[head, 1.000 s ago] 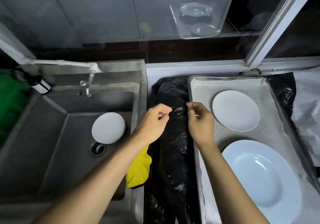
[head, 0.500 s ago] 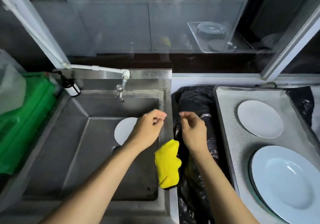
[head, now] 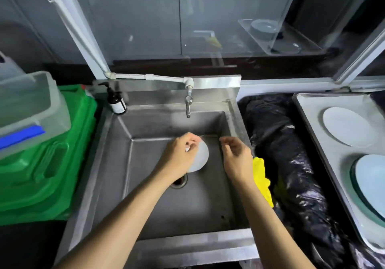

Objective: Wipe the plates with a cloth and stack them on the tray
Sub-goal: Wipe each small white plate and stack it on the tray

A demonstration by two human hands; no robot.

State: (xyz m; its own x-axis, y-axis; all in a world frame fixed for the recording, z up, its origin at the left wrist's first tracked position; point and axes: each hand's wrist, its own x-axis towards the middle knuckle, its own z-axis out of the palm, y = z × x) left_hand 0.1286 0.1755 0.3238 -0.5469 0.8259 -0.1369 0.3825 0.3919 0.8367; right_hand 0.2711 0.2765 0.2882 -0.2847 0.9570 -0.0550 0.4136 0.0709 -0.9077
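Observation:
A small white plate lies in the steel sink near the drain, its left part hidden under my left hand. That hand's fingers are loosely curled over the plate; no grip on it shows. My right hand hovers over the sink's right side, fingers loosely curled and holding nothing. A yellow cloth lies on the sink's right rim, just beside my right wrist. On the metal tray at the right sit a small white plate and a large pale blue plate, side by side.
A tap hangs over the sink's back edge, with a dark soap bottle at the back left corner. Green crates under a clear container stand at the left. Black plastic bags fill the gap between sink and tray.
My view and both hands have shifted left, from the black bags and tray edge to over the sink. My left hand now covers part of the plate in the sink.

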